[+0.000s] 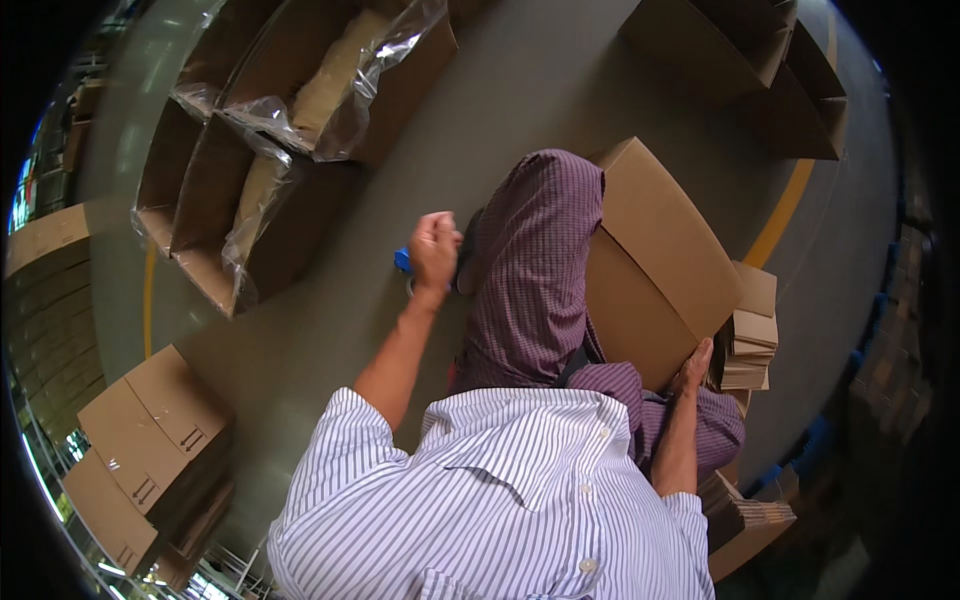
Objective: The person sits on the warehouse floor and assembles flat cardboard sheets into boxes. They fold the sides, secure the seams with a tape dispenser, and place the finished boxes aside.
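Grey floor carries plastic-lined cartons ahead and left of the left hand; a yellow line runs beyond the right hand. Plain brown, crossed by a straight seam, the cardboard box lies just ahead of the right hand, which holds its near corner. Apart from it, the left hand curls loosely; whether around anything, I cannot tell.

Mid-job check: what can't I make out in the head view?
All in the head view:
Left hand: curled fingers hide its palm.
Blue thing: partly behind that hand, too small to identify.
Brown box: the bent leg covers its left part.
Open cartons: cut off by the upper edge.
Far-right stacks: dark and blurred.
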A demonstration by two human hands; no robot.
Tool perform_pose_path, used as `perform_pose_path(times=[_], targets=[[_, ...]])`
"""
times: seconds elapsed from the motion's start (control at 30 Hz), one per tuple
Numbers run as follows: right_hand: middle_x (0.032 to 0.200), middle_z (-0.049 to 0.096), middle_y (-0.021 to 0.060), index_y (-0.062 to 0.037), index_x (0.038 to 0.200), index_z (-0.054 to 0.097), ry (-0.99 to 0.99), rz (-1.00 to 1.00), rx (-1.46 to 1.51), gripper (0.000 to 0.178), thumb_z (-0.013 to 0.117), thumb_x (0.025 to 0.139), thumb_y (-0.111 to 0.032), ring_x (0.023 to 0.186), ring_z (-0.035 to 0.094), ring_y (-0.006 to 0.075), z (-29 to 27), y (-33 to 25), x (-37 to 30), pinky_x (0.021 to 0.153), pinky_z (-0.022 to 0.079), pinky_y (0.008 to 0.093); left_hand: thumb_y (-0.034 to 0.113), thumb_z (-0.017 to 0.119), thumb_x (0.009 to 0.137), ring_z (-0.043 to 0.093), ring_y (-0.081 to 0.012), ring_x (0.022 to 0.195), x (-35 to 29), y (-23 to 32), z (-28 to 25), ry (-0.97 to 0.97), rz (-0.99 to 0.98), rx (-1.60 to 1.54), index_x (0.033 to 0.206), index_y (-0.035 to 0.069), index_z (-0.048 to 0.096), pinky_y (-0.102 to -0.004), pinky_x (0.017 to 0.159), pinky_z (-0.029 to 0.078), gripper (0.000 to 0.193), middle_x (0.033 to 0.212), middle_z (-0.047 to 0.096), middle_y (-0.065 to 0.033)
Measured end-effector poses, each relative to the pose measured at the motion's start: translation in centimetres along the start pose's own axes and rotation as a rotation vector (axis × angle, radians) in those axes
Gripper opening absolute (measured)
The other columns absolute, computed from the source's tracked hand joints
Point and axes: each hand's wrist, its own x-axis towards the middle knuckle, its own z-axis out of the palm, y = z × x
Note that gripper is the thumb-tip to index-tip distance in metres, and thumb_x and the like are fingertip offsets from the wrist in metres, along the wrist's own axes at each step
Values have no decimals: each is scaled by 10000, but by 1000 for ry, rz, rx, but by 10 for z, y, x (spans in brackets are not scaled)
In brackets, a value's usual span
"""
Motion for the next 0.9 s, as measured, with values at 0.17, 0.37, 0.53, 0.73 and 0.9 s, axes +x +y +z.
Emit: perform_pose_path(times=[0.17, 0.37, 0.53, 0.73, 0.9], targets=[[1183, 601, 103, -23, 1311, 483, -83, -65, -137, 510, 404, 1040, -448, 1053, 563, 202, -2, -3, 5, 915, 445, 317, 221, 629, 900, 520, -93, 570, 9, -170, -87, -69, -807, 248, 1011, 95, 639, -238, 442, 379, 168, 741, 603, -14], [1388, 503, 124, 6, 1402, 418, -29, -455, -186, 441, 387, 1063, -274, 1282, 467, 220, -51, 45, 23, 1100, 343, 333, 347, 721, 845, 561, -121, 968, 1, -205, -72, -132, -878, 145, 1283, 142, 608, -259, 624, 405, 498, 1163, 644, -7], [1331, 548, 120, 0, 1372, 467, 17, -167, -361, 442, 409, 1057, -305, 1233, 504, 218, -12, 8, 3, 1058, 372, 313, 398, 732, 836, 526, -234, 1130, 35, -253, -73, -6, -1106, -134, 1290, 186, 579, -491, 919, 420, 524, 1234, 589, -38], [1177, 629, 90, -17, 1303, 548, 153, -154, -215, 450, 459, 1038, -368, 1093, 570, 201, -3, 21, 7, 953, 427, 294, 139, 652, 899, 582, -221, 1049, 17, -208, -71, 318, -830, 110, 1236, 83, 629, -364, 895, 493, 343, 1248, 612, -91], [1114, 649, 59, -46, 1309, 556, 210, -204, -88, 464, 492, 1022, -405, 1009, 584, 151, 11, 25, 2, 884, 456, 278, 122, 578, 930, 560, -232, 1096, 51, -137, -74, 32, -385, 93, 1297, 47, 569, -380, 965, 459, 375, 1270, 579, -111]])
